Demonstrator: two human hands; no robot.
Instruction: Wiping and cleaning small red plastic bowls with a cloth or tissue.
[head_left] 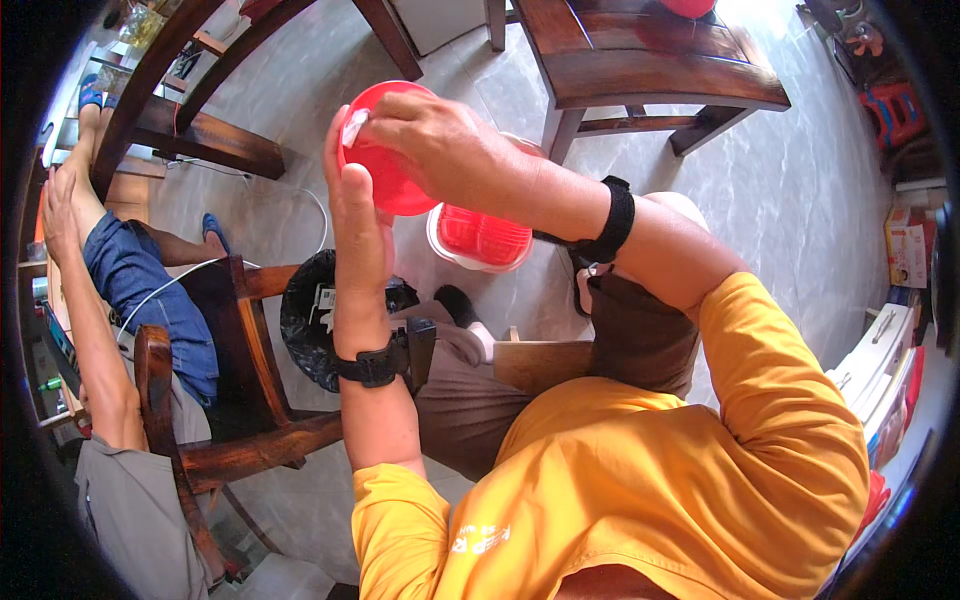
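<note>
A round red bowl or dish is held up in front of me, tilted toward me. My left hand grips its left edge, with the thumb on the near side. My right hand reaches over the dish with bent fingers and pinches a small white piece, perhaps tissue or cloth, against the dish's left inner side. Just beyond my right forearm, lower down, sits a ribbed red basket in a white-rimmed container; my arm partly covers it.
A bin lined with a black bag stands beside my left forearm. At left, another person sits by a wooden armchair. A wooden chair at the upper right bears a red round thing. Boxes line the right side.
</note>
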